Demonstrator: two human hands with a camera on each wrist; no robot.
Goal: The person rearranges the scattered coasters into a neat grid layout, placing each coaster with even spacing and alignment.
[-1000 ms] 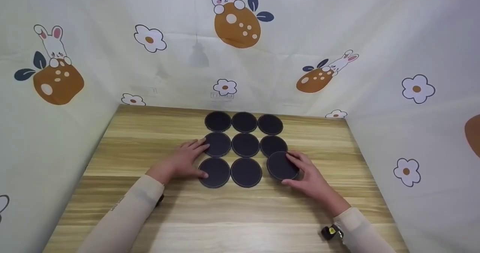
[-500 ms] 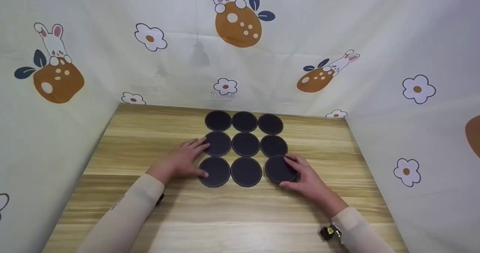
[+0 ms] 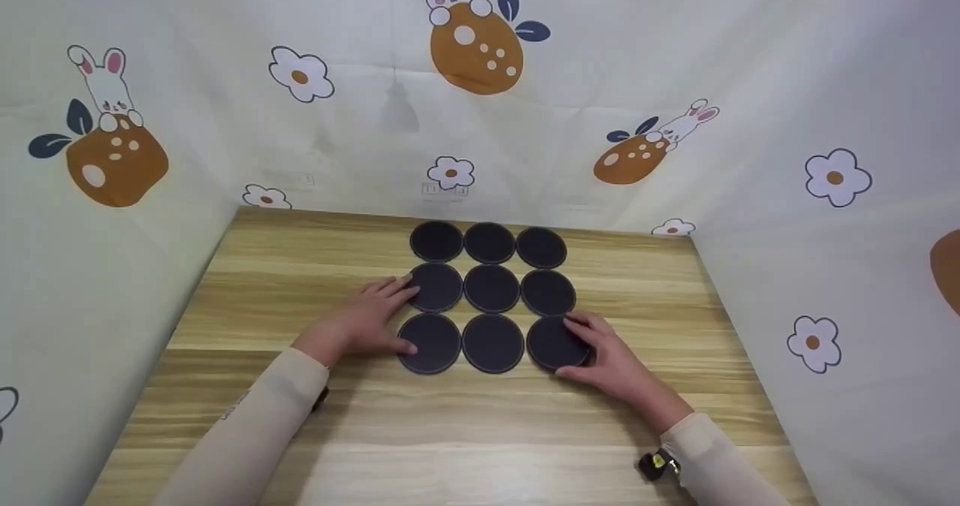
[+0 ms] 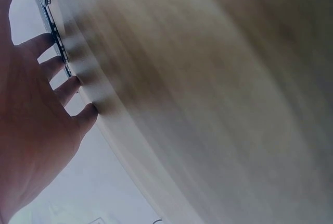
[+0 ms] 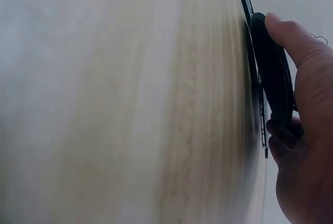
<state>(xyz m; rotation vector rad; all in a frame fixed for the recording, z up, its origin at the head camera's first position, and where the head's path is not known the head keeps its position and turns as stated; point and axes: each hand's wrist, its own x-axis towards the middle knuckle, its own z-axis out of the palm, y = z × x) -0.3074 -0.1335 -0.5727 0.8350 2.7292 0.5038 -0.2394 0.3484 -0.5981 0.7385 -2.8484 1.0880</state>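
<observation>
Black round coasters with stitched rims lie in three rows of three on the wooden table. My right hand [image 3: 611,359] pinches the near right coaster [image 3: 556,342] by its edge between thumb and fingers. In the right wrist view that coaster [image 5: 271,73] is tilted, its underside showing and part of it off the table. My left hand [image 3: 367,320] rests at the left side of the grid with its fingers spread. Its fingertips touch the middle left coaster [image 3: 437,288], and its thumb lies on the near left coaster [image 3: 429,343].
The wooden table [image 3: 450,438] reaches back to a cloth wall [image 3: 345,146] printed with rabbits, fruit and flowers. Similar cloth stands on the left and right sides. The near middle coaster [image 3: 493,344] lies just left of the pinched one.
My right hand has brought its coaster slightly left and nearer to me, off the overlap with the middle right coaster and into line with the near row. My left hand has stayed put.
</observation>
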